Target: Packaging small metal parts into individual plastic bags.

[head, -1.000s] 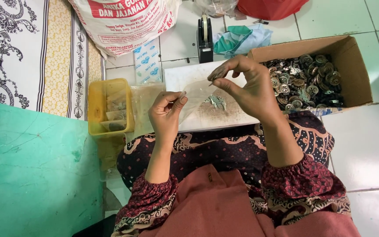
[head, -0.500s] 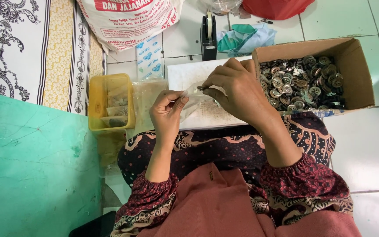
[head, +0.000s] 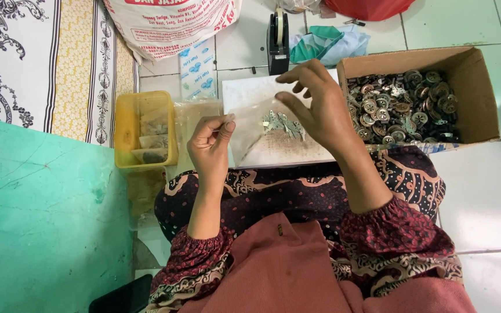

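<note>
white floor tiles carry everything, with a patterned black, white and yellow cloth at the far left and a green mat below it. next comes a yellow plastic tub holding small filled bags. just right of it, the left hand has its grip pressed together, pinching the edge of a small clear plastic bag between thumb and fingertips. the bag hangs over a flat white board lying across the person's lap, and a little heap of small silvery metal pieces sits on the board at the bag's mouth. the right hand hovers over those pieces, its grip spread, fingers apart and holding nothing that shows. behind the board stands a black tape dispenser. farthest right, an open brown cardboard box is full of round metal parts.
</note>
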